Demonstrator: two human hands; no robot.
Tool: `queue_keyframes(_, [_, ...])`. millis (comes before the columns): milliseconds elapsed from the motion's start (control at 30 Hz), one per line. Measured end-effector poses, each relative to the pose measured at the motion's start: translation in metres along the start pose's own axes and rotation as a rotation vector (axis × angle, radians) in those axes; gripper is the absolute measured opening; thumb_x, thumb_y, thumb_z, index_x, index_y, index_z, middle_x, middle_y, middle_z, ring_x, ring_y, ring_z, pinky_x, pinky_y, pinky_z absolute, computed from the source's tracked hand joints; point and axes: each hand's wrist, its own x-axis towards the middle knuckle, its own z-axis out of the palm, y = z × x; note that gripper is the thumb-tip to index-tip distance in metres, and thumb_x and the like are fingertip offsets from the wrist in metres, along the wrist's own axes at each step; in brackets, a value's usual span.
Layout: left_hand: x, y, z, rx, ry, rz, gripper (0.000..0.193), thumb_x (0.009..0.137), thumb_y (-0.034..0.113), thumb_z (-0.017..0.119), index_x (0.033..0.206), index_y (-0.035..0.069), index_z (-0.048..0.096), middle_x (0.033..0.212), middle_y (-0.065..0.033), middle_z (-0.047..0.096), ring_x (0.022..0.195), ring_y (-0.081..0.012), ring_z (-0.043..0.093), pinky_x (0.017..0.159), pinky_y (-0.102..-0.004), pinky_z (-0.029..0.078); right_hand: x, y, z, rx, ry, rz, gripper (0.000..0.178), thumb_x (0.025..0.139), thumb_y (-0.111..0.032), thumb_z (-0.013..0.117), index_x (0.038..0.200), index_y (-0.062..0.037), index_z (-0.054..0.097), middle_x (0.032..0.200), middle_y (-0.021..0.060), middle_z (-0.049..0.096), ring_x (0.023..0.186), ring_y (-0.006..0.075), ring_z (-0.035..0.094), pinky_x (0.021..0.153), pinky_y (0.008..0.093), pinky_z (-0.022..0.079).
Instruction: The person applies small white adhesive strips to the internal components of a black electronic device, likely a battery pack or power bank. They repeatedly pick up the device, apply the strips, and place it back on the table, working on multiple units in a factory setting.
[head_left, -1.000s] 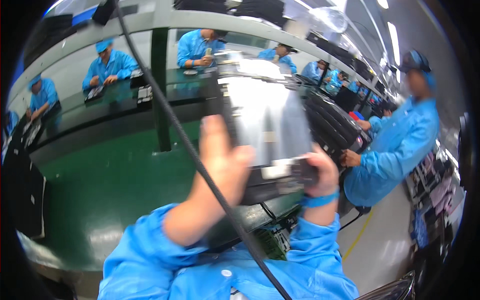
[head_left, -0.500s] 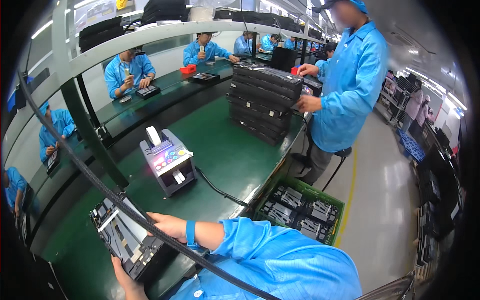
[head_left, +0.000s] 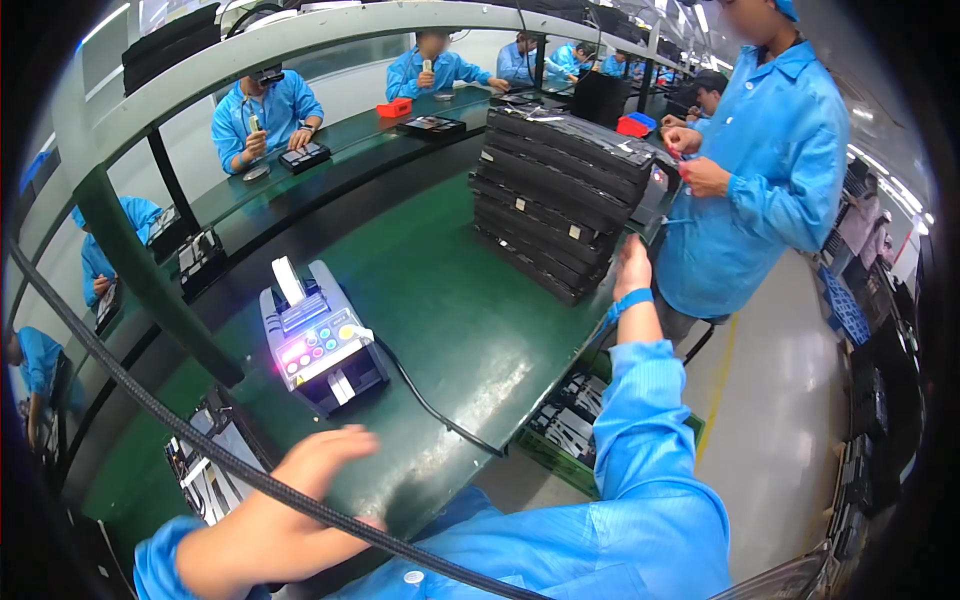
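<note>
My left hand [head_left: 300, 505] is raised over the near left of the bench, its fingers spread and slightly blurred, holding nothing. Under and beyond it lies a flat black electronic unit [head_left: 235, 430] with its inner parts exposed; my hand and forearm partly cover it. My right hand [head_left: 633, 268] reaches far out to the right side of a stack of black flat units [head_left: 555, 190]. Its fingers are stretched out along the stack's near corner; whether they touch it I cannot tell. Between my arms stands a grey tape dispenser [head_left: 320, 340] with lit buttons and a white strip at its front.
A black cable [head_left: 430, 408] runs from the dispenser across the green bench [head_left: 430, 260]. A thick braided cable [head_left: 120, 375] hangs across my view. A green crate [head_left: 560, 450] of parts stands below the bench edge. A co-worker [head_left: 750, 170] stands beside the stack; others sit opposite.
Both hands have let go of the electronic unit, which now lies on the bench. My right hand has moved far forward to the stack; my left has lifted toward the middle.
</note>
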Motion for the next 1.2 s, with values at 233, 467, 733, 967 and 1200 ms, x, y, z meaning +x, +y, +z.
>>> queue_keyframes(233, [0.178,-0.039,0.091,-0.084,-0.119,-0.286,0.076,0.074,0.034,0.066,0.133,-0.005,0.040,0.132,-0.0276,0.043,0.121,-0.0347,0.048,0.101,-0.0361,0.040,0.061,0.048,0.006,0.204,-0.128,0.281,0.084,0.088,-0.071,0.035,0.141,-0.0061,0.035,0.146,0.0103,0.036,0.133,0.0246,0.033,0.111,0.0339,0.018])
queue_keyframes(467, [0.307,-0.074,0.149,-0.367,0.317,-0.329,0.098,0.072,0.033,0.072,0.142,-0.010,0.018,0.146,-0.0306,0.023,0.138,-0.0367,0.023,0.112,-0.0375,0.024,0.019,0.005,0.005,0.003,0.016,0.249,0.086,0.087,-0.071,0.038,0.140,-0.0028,0.037,0.142,0.0123,0.042,0.130,0.0262,0.040,0.108,0.0358,0.028])
queue_keyframes(733, [0.336,-0.078,0.187,-0.307,0.217,-0.316,0.128,0.064,0.039,0.078,0.141,-0.012,-0.011,0.148,-0.0345,-0.014,0.141,-0.0429,-0.008,0.115,-0.0417,0.009,0.010,0.008,-0.001,0.285,-0.237,0.402,0.053,0.095,-0.045,0.041,0.131,-0.0067,0.049,0.129,0.0085,0.056,0.117,0.0268,0.053,0.103,0.0394,0.038])
queue_keyframes(967, [0.277,-0.076,0.188,-0.138,0.132,-0.379,0.132,0.065,0.046,0.076,0.136,-0.018,-0.016,0.144,-0.0398,-0.017,0.138,-0.0453,-0.016,0.116,-0.0422,0.002,-0.041,0.009,0.006,0.278,-0.413,0.476,0.051,0.096,-0.042,0.036,0.127,-0.0053,0.053,0.127,0.0078,0.058,0.115,0.0268,0.054,0.104,0.0396,0.038])
queue_keyframes(1200, [0.181,-0.064,0.161,-0.115,0.085,-0.527,0.128,0.068,0.045,0.074,0.136,-0.020,-0.013,0.145,-0.0390,-0.013,0.140,-0.0429,-0.013,0.116,-0.0387,0.003,-0.119,0.023,0.023,0.255,-0.554,0.574,0.047,0.097,-0.038,0.037,0.127,-0.0055,0.052,0.125,0.0071,0.058,0.113,0.0229,0.054,0.099,0.0358,0.041])
